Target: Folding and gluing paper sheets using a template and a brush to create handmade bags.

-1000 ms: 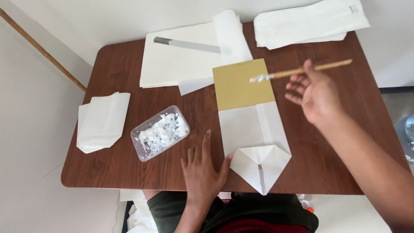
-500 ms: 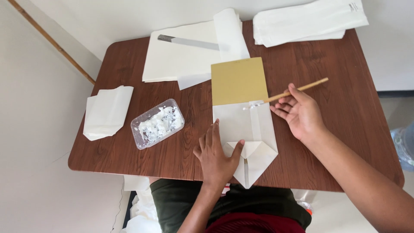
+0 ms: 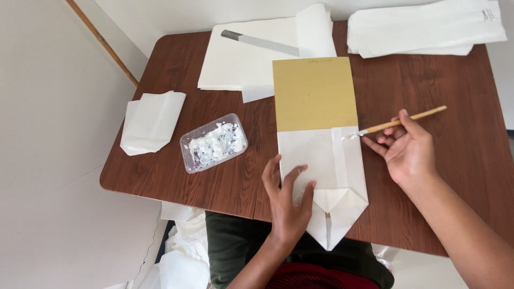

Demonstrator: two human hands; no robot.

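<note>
Table (image 3: 176, 64), brown wood. On it the paper bag (image 3: 321, 160), folded flat with a tan card (image 3: 314, 93) tucked in, lies at the near edge. Step looks like gluing the bag's right edge. Left hand (image 3: 286, 200) lies flat and spread on the bag; right hand (image 3: 409, 150) pinches a brush (image 3: 396, 123), its tip at the seam. Next stroke needs the bag kept pinned. Paper sheets (image 3: 241, 59), glue tray (image 3: 214, 143) and ruler (image 3: 259, 42) sit apart; nothing blocks.

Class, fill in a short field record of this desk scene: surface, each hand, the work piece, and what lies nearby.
Surface: brown wooden table
Left hand: pressed flat on the folded white paper bag
Right hand: holds a thin brush, tip at the bag's right edge
Inside bag: tan card
Left of bag: clear tray of white paste
Far side: paper sheets, grey ruler
</note>
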